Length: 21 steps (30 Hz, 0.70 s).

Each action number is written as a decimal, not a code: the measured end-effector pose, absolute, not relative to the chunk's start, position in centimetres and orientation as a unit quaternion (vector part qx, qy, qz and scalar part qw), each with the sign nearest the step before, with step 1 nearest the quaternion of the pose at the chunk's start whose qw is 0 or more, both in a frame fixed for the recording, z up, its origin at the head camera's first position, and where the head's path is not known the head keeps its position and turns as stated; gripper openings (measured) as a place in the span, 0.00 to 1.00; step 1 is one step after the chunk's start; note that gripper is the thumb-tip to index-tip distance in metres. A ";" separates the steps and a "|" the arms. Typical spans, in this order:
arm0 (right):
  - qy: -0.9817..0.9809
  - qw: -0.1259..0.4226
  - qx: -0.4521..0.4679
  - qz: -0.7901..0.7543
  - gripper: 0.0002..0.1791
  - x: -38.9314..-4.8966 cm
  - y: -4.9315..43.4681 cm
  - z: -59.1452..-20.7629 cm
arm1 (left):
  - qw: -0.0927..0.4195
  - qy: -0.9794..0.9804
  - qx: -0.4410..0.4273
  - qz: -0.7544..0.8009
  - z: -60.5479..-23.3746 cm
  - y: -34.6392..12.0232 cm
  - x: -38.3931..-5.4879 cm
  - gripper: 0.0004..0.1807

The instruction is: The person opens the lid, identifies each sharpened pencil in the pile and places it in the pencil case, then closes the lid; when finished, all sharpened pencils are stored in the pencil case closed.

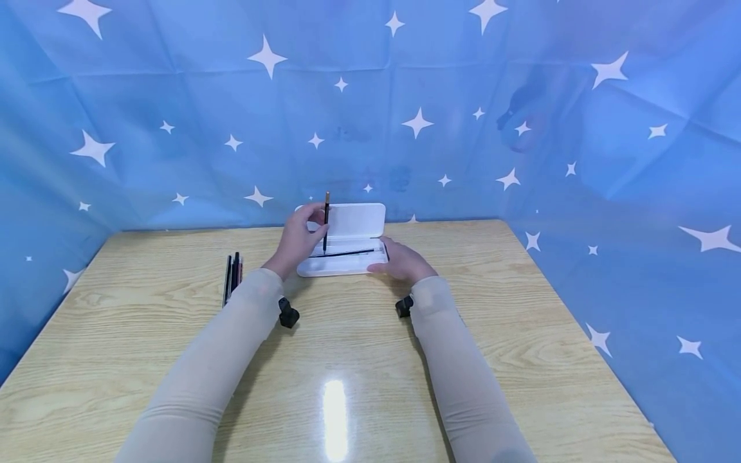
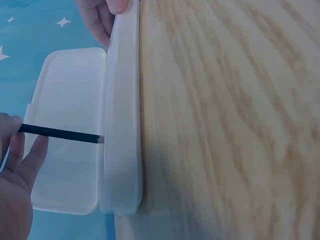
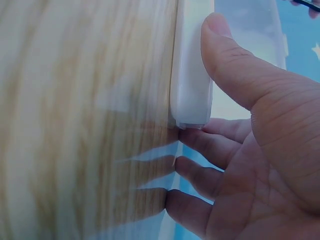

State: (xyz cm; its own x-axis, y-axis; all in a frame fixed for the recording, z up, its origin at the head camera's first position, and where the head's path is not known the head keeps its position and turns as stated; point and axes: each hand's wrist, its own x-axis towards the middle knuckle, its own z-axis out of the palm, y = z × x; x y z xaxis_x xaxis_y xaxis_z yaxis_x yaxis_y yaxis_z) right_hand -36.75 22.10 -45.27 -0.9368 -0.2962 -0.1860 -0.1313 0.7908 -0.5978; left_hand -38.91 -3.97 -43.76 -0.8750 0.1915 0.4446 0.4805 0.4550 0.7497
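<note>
A white pencil case (image 1: pixel 341 267) lies at the far side of the table, its lid (image 1: pixel 361 220) tipped back on the hinge. My left hand (image 1: pixel 296 243) pinches a dark pencil (image 2: pixel 60 132) between thumb and fingers. That pencil stands nearly upright over the case, its sharpened tip pointing down at the tray. Inside the tray lies another dark pencil (image 1: pixel 350 253), slightly slanted. My right hand (image 1: pixel 404 260) holds the right end of the case, with the thumb (image 3: pixel 225 45) over the near rim and the fingers (image 3: pixel 207 145) around the end, fingertips at the table.
Several dark pencils (image 1: pixel 233 276) lie side by side on the wooden table (image 1: pixel 370 347), left of the case and partly behind my left sleeve. A blue star-patterned cloth (image 1: pixel 370 96) hangs behind the table's far edge and along the right side.
</note>
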 end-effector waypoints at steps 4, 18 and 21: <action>0.932 0.138 -0.114 -0.314 0.46 -36.7 22.1 -45.2 | 0.143 -0.849 -0.203 -0.466 -43.5 -4.3 -39.0 0.21; 0.933 0.136 -0.122 -0.310 0.45 -36.9 22.2 -45.6 | 0.122 -0.880 -0.241 -0.391 -43.6 -4.3 -40.0 0.32; 0.933 0.133 -0.123 -0.311 0.45 -37.0 22.2 -45.6 | 0.091 -0.894 -0.250 -0.362 -43.3 -3.6 -40.2 0.32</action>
State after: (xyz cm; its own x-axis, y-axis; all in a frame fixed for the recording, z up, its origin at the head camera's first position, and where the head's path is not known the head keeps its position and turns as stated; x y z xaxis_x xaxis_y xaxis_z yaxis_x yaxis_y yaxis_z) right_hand -36.98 22.23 -45.64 -0.9342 -0.3124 -0.1721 -0.1466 0.7762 -0.6132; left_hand -40.22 -3.63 -43.28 -0.8586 0.3810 0.3430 0.5123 0.6136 0.6008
